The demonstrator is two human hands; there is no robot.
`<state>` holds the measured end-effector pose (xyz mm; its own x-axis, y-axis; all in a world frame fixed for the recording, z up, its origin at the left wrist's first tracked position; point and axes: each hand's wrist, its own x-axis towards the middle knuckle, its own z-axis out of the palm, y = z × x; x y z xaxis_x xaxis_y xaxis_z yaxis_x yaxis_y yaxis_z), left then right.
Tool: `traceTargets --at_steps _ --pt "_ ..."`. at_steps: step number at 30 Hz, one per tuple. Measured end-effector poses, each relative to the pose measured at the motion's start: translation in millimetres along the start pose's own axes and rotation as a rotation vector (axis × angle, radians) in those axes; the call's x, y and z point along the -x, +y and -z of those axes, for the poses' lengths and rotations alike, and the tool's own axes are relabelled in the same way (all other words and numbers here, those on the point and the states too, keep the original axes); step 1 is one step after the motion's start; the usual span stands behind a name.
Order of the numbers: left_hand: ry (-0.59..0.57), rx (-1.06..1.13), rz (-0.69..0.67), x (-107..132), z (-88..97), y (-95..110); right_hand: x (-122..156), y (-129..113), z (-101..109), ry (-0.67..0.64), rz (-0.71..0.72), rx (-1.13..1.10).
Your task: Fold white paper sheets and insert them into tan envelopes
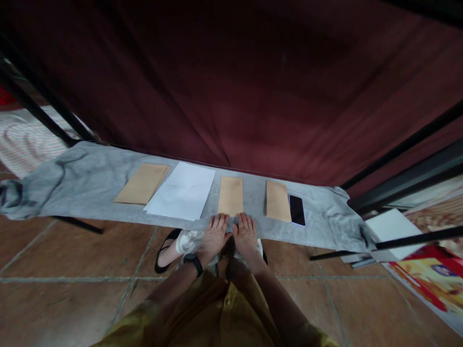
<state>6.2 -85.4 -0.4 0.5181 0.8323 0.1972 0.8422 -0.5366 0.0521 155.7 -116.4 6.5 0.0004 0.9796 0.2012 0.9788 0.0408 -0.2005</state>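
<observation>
Both hands lie flat at the front edge of a narrow table under a grey cloth (253, 197). My left hand (216, 233), with a dark watch on its wrist, has its fingers stretched out by the near left corner of a brown envelope (230, 195). At the envelope's near right corner rests my right hand (246, 234), fingers also extended. Neither holds anything. White paper sheets (183, 190) lie to the left, beside a stack of brown envelopes (142, 184). Another brown envelope or small stack (277, 201) is on the right, next to a dark-screened phone (297, 210).
A dark red curtain (231, 96) hangs behind the table. Dark metal bars (405, 156) frame both sides. Below is a brown tiled floor (90, 299). At right sit a red and yellow box (434, 279) and a white panel (394, 231).
</observation>
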Motion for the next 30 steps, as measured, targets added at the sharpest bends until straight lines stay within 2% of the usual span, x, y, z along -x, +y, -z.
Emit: traceTargets --at_steps 4,10,19,24,30 --pt "-0.024 -0.024 0.002 -2.3 -1.5 2.1 -9.8 -10.9 -4.9 -0.033 0.119 -0.058" --pt "-0.054 -0.017 -0.007 -3.2 -4.8 -0.4 -10.0 -11.1 -14.3 -0.046 0.141 -0.078" --pt "-0.104 -0.011 -0.041 -6.8 14.9 4.3 -14.9 3.4 -0.5 -0.164 0.232 -0.072" --pt "-0.091 0.018 -0.028 -5.5 14.3 1.5 -10.4 2.3 0.6 -0.156 0.186 -0.053" --pt "-0.062 0.008 0.0 -3.1 5.8 -0.9 -1.6 7.6 -1.4 -0.086 0.103 -0.072"
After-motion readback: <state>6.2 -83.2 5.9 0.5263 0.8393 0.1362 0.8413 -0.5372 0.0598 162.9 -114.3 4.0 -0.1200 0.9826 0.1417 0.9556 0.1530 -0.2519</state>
